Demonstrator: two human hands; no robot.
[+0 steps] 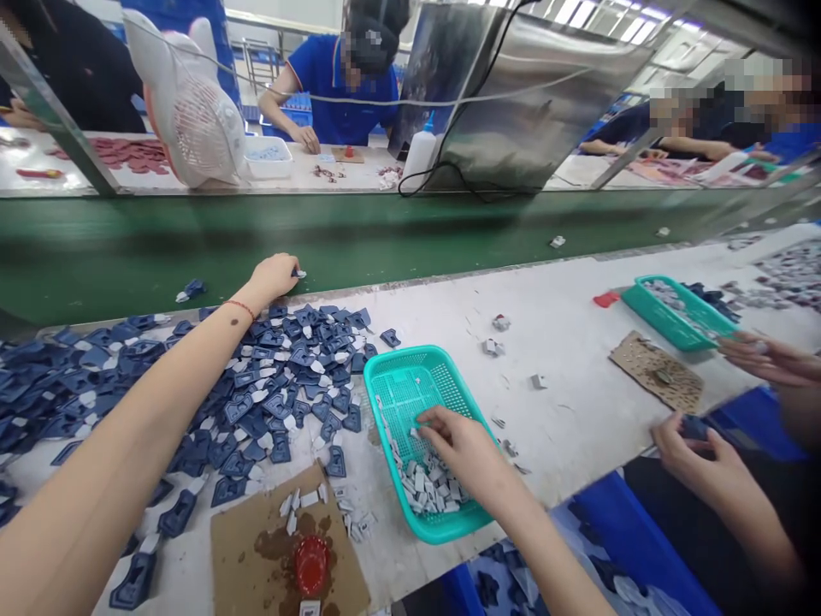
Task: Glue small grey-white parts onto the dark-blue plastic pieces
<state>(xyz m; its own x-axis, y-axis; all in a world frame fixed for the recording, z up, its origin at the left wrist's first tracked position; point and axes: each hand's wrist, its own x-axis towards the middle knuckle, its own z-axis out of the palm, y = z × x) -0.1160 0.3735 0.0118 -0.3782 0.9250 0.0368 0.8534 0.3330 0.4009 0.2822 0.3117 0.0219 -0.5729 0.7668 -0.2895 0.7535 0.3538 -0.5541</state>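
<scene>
My left hand point(275, 276) pinches a small blue-and-white piece point(299, 274) at the near edge of the green belt point(410, 235), well apart from my right hand point(458, 441), lowered into a teal basket point(442, 532); I cannot tell whether it grips one of the white pieces point(429, 489) inside. Blue parts point(279, 346) cover the desk point(564, 334) at left. Beyond the belt, a person in blue point(321, 81) bends forward.

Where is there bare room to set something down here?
The widest bare patch of white table lies between the nearer teal basket and the right-hand cardboard, with a few small scraps toward the basket. Another is the green strip, right of the left hand. It's crowded left of the basket, with heaped blue pieces.
</scene>
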